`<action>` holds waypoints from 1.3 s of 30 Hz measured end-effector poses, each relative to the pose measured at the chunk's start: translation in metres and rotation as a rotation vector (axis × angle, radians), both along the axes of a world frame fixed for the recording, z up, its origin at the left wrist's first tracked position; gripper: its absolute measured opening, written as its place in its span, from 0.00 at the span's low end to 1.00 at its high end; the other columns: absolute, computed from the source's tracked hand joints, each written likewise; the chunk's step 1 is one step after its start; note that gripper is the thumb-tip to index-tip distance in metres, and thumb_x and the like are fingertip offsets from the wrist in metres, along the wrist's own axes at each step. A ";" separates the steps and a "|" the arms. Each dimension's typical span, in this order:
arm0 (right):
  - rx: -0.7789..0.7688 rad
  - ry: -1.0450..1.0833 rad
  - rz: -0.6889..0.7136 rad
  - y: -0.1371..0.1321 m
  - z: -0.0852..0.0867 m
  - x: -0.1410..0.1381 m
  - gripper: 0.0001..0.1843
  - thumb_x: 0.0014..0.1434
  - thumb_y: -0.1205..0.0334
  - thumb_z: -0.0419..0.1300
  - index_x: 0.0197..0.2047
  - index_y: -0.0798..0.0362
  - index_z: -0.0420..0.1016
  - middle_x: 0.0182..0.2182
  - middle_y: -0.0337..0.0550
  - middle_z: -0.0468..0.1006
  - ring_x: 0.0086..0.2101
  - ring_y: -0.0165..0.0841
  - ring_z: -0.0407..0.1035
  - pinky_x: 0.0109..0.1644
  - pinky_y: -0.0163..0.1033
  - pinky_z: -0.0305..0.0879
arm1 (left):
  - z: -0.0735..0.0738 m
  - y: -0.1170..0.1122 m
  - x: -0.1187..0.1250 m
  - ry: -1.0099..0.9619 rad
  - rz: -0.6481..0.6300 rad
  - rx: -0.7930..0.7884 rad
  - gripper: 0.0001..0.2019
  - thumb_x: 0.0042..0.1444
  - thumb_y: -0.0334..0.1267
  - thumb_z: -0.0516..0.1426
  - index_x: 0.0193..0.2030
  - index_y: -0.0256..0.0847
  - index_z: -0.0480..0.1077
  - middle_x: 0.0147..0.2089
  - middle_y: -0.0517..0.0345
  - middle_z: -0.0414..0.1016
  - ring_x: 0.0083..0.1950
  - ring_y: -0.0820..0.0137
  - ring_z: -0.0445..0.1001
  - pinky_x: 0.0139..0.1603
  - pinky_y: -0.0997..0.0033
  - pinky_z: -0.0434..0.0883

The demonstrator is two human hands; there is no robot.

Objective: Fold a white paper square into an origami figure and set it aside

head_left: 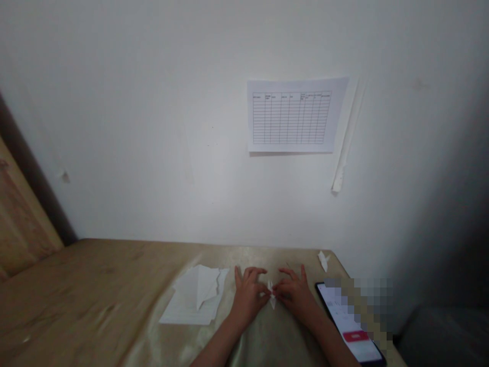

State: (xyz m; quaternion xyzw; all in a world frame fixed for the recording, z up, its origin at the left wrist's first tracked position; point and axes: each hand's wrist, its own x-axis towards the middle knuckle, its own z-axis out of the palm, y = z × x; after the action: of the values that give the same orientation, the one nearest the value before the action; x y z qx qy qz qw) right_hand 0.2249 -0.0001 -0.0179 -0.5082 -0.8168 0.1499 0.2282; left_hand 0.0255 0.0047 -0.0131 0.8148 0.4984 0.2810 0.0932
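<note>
left fingers (263,288) + right fingers (280,289): pinching folded paper (272,303) | paper sheets (185,307): left | phone (349,318): right

Small white folded paper (272,302), pointed both ends, pinched between fingers (264,289).

No legible text: wall sheet (292,117) headings too small, phone screen (345,313) blurred.

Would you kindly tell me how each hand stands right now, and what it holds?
Left hand: closed in a pinch, holding the small folded white paper.
Right hand: closed in a pinch on the same paper's opposite side.
</note>
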 end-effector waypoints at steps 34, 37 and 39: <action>-0.018 -0.015 0.063 0.007 -0.001 0.005 0.13 0.61 0.64 0.58 0.41 0.38 0.81 0.43 0.35 0.83 0.63 0.40 0.60 0.67 0.65 0.06 | -0.011 0.001 -0.002 0.040 -0.036 0.011 0.04 0.53 0.38 0.65 0.34 0.55 0.80 0.61 0.61 0.72 0.64 0.58 0.65 0.69 0.28 0.29; -0.012 -0.010 0.049 0.004 0.001 0.003 0.14 0.61 0.64 0.56 0.42 0.39 0.81 0.42 0.36 0.83 0.63 0.39 0.61 0.67 0.64 0.07 | -0.011 -0.001 -0.003 0.030 -0.047 0.009 0.04 0.53 0.39 0.65 0.35 0.56 0.80 0.61 0.61 0.72 0.64 0.58 0.65 0.70 0.28 0.29; -0.031 0.008 0.043 0.003 0.001 0.003 0.14 0.61 0.65 0.56 0.42 0.40 0.81 0.43 0.37 0.83 0.63 0.39 0.61 0.67 0.64 0.07 | -0.010 -0.002 -0.004 0.025 -0.052 -0.009 0.04 0.53 0.40 0.66 0.35 0.56 0.80 0.61 0.60 0.72 0.65 0.57 0.65 0.69 0.28 0.29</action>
State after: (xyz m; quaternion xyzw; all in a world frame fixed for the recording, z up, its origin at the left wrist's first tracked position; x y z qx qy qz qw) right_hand 0.2278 0.0032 -0.0174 -0.4935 -0.8241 0.1693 0.2205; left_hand 0.0217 0.0026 -0.0228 0.8306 0.4794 0.2657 0.0981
